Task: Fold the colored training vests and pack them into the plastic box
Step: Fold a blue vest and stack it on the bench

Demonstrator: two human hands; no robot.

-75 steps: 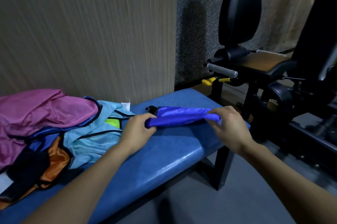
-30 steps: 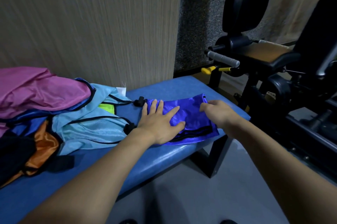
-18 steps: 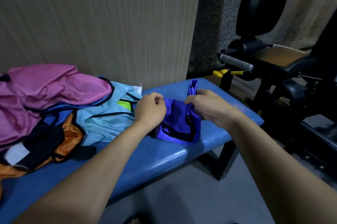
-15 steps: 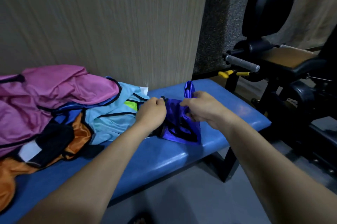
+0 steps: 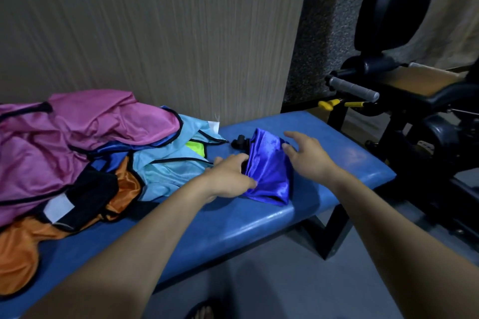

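The folded blue vest (image 5: 269,173) lies on the counter (image 5: 337,152) right between the hands, long side pointing away, the left hand (image 5: 230,176) pinching its near edge, the right hand (image 5: 308,155) open, fingers touching.

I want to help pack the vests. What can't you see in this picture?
- The plastic box: nowhere in the head view.
- Pink vest and orange vest: cut off by the left edge.
- Left hand: its fingertips tuck behind the folded blue vest.
- Lower vests in the heap: covered by the pink one.
- Black clip: too small to identify.
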